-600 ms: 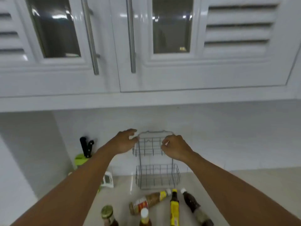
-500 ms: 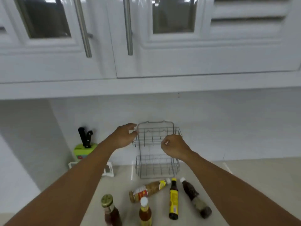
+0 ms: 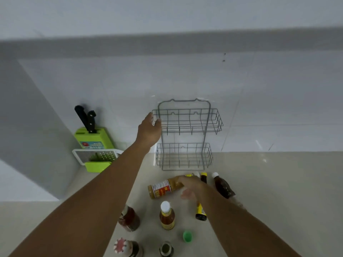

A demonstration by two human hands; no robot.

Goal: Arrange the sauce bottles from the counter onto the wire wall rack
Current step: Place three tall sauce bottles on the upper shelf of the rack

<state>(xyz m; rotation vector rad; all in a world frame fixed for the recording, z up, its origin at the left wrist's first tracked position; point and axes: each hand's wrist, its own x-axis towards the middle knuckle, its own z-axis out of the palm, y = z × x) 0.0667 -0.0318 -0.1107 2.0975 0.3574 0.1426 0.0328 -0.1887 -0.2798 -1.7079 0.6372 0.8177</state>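
Nearest the camera, ahead of neither hand, upright bottles are standing along the counter (image 3: 278, 182) edge: a white-capped amber bottle (image 3: 166, 216), a dark red bottle (image 3: 130, 218), two more partly cut off at the bottom edge, and a loose green cap (image 3: 187, 236).

Directly under the right hand (image 3: 191, 188), three bottles are lying on their sides. The orange-labelled bottle (image 3: 163, 189) is lying with its long axis running left to right, base to the left of the hand, neck passing beneath the fingers. The yellow-labelled bottle (image 3: 200, 210) is running near to far beneath the palm, base toward the camera, dark cap beyond the hand. The dark bottle (image 3: 222, 186) is lying just right of the hand, white cap pointing away.

The right hand is blurred, fingers spread and pointing left over the orange-labelled bottle's neck end; whether it is touching cannot be told, and it is not closing on anything visibly. By judgement this is the nearer hand for the first pick, and the orange-labelled bottle is the likely target, needing to be turned upright.

Beyond and above that hand, the rack (image 3: 185, 134) is hanging on the wall, both tiers empty. The left hand (image 3: 149, 132) is resting open at the upper tier's left end, fingertips at the wire, holding no bottle.

Left of it, a green knife block (image 3: 93, 138) is sitting apart.
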